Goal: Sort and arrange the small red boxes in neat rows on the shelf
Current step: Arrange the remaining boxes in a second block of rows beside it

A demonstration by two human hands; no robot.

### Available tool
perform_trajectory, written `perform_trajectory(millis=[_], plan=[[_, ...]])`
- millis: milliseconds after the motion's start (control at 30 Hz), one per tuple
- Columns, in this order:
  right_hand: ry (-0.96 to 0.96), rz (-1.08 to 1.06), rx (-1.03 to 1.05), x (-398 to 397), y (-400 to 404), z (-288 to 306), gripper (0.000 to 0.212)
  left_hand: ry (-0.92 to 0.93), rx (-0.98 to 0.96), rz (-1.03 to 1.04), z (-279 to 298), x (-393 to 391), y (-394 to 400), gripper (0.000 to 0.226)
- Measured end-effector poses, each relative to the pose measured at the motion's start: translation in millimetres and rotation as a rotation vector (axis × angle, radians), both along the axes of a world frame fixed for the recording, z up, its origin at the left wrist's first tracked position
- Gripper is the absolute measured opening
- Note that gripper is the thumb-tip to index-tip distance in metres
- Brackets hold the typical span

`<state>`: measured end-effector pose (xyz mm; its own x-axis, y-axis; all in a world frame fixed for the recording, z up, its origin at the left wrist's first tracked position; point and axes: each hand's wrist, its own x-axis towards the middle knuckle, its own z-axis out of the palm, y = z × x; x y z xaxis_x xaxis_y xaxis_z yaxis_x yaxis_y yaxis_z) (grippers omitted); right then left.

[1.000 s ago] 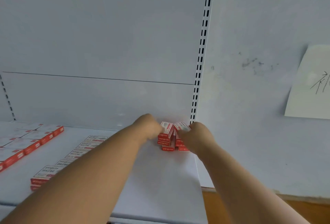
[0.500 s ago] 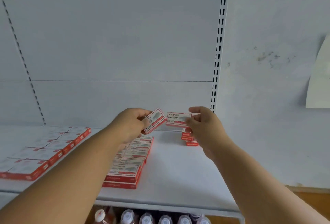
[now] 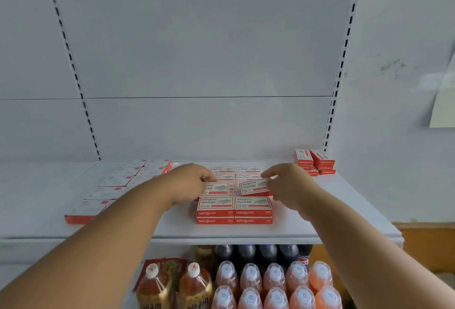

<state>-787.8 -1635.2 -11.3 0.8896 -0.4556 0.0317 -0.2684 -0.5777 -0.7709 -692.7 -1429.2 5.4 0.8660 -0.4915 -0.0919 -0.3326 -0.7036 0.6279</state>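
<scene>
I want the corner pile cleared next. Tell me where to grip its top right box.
Pinch the top right box across its long sides from above and in front. It lies flat atop the corner pile, short red end facing out, with the upright close behind.

Brightness: even, soft daylight-like light; the white metal shelf board (image 3: 339, 212) and pale back panel (image 3: 197, 50) read slightly bluish.
Glare: the flat red-and-white cardboard boxes at far left (image 3: 115, 181) are washed out, their print lost.
Shadows: faint, soft under both forearms; the lower tier of plastic drink bottles (image 3: 251, 281) sits dimmer.
Sharpness: mildly soft throughout; small print on boxes is barely legible.
Distortion: wide-angle bowing bends the slotted uprights (image 3: 342, 62) towards the frame edges.
</scene>
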Motion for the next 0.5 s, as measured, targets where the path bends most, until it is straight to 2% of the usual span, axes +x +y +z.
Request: perform_trajectory(millis=[100, 267, 500], plan=[[0.073, 0.0, -0.083, -1.6, 13.5, -0.8, 0.025, -0.081, 0.022, -0.037, -5.0, 0.8, -0.9, 0.027], [0.088, -0.009, -0.228, -4.1, 26.5, 6.1, 0.028, -0.153, 0.062, -0.055, -4.5, -3.7, -1.4, 0.029], [0.095, -0.021, -0.266, -5.2, 28.3, 6.1, 0.026, -0.225, 0.14, -0.096, -1.1, -3.5, -3.6, 0.033]])
